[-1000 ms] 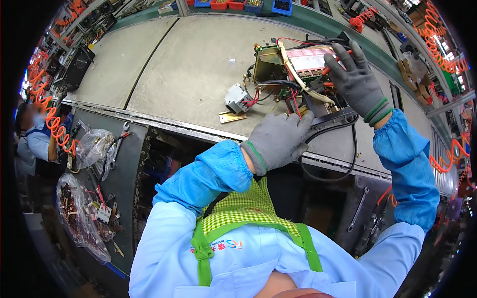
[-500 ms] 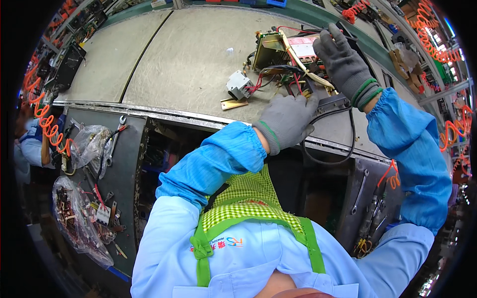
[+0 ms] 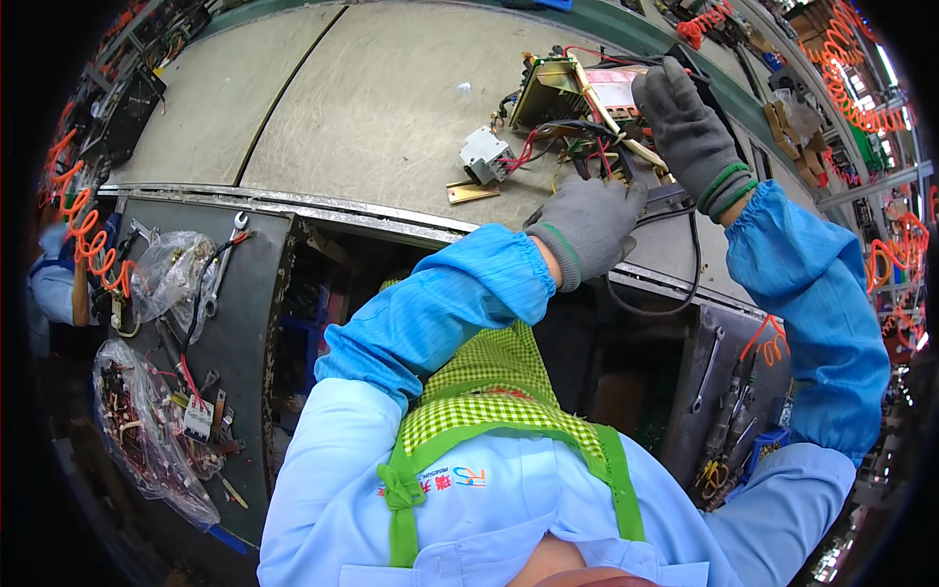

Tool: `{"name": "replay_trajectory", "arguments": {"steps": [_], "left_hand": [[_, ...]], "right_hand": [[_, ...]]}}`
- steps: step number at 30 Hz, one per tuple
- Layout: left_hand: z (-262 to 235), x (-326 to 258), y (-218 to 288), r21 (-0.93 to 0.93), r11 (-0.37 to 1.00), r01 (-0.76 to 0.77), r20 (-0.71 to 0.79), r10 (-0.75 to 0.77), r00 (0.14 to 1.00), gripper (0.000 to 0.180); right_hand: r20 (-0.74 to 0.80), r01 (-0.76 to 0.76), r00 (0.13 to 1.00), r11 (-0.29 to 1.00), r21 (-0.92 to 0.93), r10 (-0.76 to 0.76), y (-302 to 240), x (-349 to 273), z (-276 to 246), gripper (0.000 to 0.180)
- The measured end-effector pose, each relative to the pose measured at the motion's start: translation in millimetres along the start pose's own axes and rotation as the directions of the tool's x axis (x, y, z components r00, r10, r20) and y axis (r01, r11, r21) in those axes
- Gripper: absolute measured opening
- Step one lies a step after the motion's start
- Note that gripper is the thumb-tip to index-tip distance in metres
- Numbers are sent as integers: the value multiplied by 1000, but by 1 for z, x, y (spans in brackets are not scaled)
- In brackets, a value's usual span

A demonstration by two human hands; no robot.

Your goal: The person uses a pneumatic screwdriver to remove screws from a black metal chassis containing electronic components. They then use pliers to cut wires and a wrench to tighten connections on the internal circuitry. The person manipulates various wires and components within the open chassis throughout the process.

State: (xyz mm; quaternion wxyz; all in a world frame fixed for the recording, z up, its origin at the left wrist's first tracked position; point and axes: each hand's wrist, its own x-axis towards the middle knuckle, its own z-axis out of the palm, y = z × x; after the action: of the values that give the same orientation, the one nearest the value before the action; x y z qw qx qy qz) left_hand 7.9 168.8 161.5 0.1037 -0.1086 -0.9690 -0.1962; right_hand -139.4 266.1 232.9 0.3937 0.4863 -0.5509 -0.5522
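An open metal chassis (image 3: 546, 90) with a pale circuit board (image 3: 611, 90) and red and black wires (image 3: 577, 137) lies on the grey bench (image 3: 372, 108). My right hand (image 3: 690, 132), in a grey glove, is over the board's right side, closed around a black tool (image 3: 696, 67). My left hand (image 3: 587, 227), also gloved, sits at the bench's front edge with its fingers curled on the black wires just below the chassis. A small white block (image 3: 484, 154) and a brass strip (image 3: 472, 192) lie left of it. A black cable (image 3: 675, 293) loops down past the edge.
Clear bags of parts (image 3: 156, 279) (image 3: 137, 440) and wrenches (image 3: 223, 259) hang on the dark panel at the left. Orange coiled hoses (image 3: 83, 235) (image 3: 849, 73) hang at both sides. Hand tools (image 3: 724, 416) hang lower right. Another person's blue sleeve (image 3: 49, 284) shows at the left edge.
The view has tilted, so the bench sits higher in the picture. Both hands stay at the chassis; my left hand has crept slightly closer to the wires.
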Motion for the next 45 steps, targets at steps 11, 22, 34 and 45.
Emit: {"name": "replay_trajectory", "arguments": {"steps": [11,22,34,45], "left_hand": [[4,1,-1,3,1000,15,0,-15,1000,58],[7,2,-3,3,1000,-9,-11,9,1000,60],[3,1,-2,6,1000,16,48,-16,999,60],[9,4,-5,30,999,36,34,-37,999,63]], "right_hand": [[16,24,1000,998,-61,-23,5,9,-3,54],[24,61,998,990,-125,-58,3,11,-6,50],[307,101,938,975,197,-160,1,39,-34,26],[483,-197,864,790,580,-139,14,16,-18,28]]}}
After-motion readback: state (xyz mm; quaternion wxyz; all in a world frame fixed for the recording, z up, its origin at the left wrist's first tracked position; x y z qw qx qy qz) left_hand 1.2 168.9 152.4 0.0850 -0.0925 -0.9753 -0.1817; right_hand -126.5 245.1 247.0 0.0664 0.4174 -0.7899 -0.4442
